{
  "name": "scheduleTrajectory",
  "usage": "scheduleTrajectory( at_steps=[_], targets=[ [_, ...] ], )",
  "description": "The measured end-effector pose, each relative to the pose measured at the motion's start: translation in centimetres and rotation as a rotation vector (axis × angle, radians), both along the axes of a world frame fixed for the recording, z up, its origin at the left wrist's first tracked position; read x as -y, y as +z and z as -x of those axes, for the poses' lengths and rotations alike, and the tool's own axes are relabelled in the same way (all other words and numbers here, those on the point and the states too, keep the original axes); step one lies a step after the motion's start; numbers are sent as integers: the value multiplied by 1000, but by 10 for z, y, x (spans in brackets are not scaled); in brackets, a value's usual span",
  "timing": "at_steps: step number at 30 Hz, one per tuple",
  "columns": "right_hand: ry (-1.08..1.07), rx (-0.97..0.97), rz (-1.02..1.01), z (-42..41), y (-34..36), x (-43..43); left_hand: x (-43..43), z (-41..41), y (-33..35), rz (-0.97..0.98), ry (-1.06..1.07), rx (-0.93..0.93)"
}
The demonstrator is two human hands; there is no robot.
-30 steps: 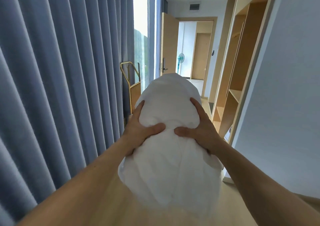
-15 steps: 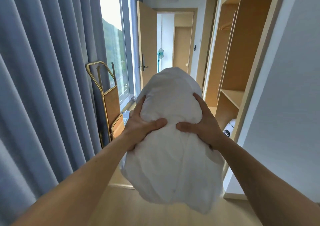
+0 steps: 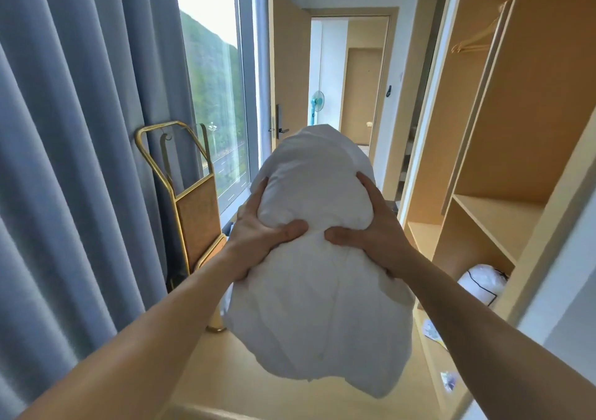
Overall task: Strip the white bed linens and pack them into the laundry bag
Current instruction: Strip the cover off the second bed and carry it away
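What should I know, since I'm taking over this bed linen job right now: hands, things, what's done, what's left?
Left hand grips the left side of the white linen bundle, thumb pressed into its front.
Right hand grips the right side the same way.
The bundle hangs in the air between both hands.
A white drawstring bag sits in the wardrobe's bottom compartment on the right; whether it is the one for laundry, I cannot tell.
Done: linen gathered into a bundle. Left: find the right bag and pack the bundle in.
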State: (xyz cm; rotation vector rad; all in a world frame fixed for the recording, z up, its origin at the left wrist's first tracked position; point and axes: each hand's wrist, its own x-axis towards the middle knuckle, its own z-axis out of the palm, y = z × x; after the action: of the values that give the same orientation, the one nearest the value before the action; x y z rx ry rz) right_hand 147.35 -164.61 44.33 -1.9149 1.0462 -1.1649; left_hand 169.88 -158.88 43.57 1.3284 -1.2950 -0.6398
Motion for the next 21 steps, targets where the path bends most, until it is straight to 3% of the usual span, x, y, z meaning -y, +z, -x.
scheduleTrajectory(
  at_steps=[13,21],
  targets=[
    [-83,20,15,-88,-5,264,286,-94,0,15,-113,-2],
    [-132,43,44,-88,-9,413,452,-92,-5,1,-177,4]
  ],
)
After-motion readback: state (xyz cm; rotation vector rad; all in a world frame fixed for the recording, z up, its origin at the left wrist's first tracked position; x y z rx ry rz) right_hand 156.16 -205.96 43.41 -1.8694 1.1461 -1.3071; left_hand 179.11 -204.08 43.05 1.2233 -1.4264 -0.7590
